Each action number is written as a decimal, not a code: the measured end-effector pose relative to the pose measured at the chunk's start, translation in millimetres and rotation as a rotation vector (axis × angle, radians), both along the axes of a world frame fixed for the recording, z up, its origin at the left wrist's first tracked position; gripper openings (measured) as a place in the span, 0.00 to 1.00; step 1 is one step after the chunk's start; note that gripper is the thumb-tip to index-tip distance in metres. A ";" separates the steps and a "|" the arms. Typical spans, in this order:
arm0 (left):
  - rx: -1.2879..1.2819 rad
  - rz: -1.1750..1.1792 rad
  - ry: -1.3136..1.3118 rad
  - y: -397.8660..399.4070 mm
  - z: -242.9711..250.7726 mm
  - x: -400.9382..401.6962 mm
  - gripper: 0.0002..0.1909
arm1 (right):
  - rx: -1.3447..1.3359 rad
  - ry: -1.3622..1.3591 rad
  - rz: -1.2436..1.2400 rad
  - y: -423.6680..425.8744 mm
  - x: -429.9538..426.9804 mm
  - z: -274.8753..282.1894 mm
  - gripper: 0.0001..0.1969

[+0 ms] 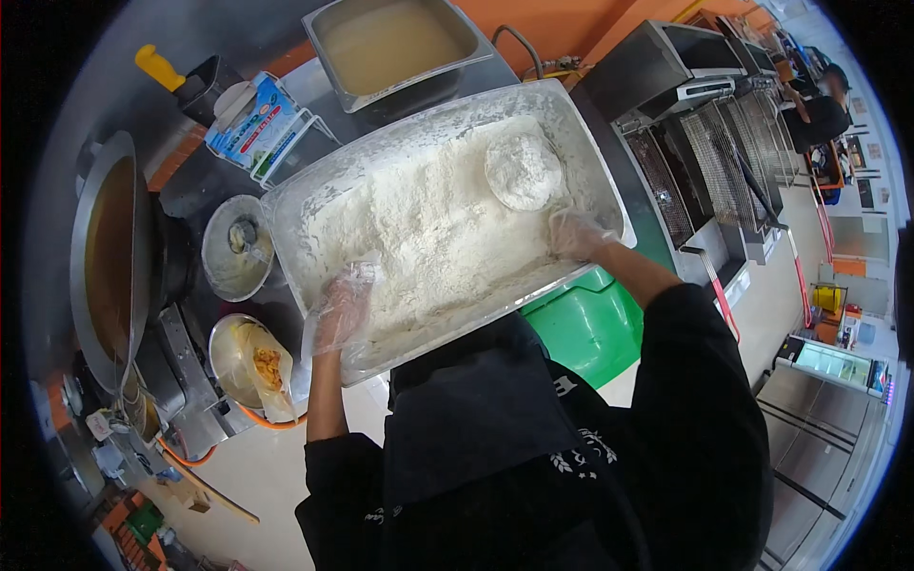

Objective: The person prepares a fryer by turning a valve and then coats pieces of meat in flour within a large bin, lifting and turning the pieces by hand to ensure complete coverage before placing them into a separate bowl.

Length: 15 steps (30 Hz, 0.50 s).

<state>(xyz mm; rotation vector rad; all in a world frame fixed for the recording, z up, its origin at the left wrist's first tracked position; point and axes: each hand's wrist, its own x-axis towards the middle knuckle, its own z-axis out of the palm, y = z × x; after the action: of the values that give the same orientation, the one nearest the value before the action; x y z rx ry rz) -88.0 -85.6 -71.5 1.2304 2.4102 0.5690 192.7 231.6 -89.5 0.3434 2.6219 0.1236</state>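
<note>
A large metal pan (289, 178) full of white flour (435, 228) lies before me. My left hand (346, 303), in a clear plastic glove dusted with flour, is over the pan's left end, fingers at the flour; whether it grips anything cannot be told. My right hand (578, 234), also gloved, has its fingertips at the flour near the right front corner. Just beyond it, a round bowl or sieve heaped with flour (525, 171) sits in the pan. No other item shows clearly in either hand.
Behind stands a deep steel pan of cloudy liquid (393, 46). Left are a metal bowl (238, 275), a bowl with a bag of orange food (232, 360) and a large wok (107, 264). Fryers with wire baskets (721, 157) stand right, a green bin (589, 328) below. A person (821, 114) is far off.
</note>
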 end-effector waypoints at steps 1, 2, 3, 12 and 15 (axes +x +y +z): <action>-0.001 -0.002 0.032 0.9 1.7 0.7 0.17 | -0.001 0.002 -0.006 -1.9 2.9 -12.6 0.12; -0.002 -0.005 0.063 2.0 2.6 0.7 0.16 | 0.094 0.119 0.139 -4.2 7.2 -33.9 0.12; -0.003 -0.005 0.062 -0.4 -4.8 -2.4 0.16 | 0.189 0.234 0.291 -5.3 9.0 -46.7 0.11; -0.035 -0.706 1.354 -21.5 -47.0 -12.8 0.12 | -0.668 -0.140 0.275 -94.8 -111.6 -59.6 0.13; -0.260 -0.691 1.631 -25.3 -51.0 -11.0 0.12 | -0.830 0.214 -0.361 -140.7 -134.8 -13.8 0.13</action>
<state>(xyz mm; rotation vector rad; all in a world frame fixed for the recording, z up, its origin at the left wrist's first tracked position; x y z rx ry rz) -99.0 -110.9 -122.6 2.7743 2.3756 -1.4331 57.8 90.8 -103.3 0.5274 2.4887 -1.1300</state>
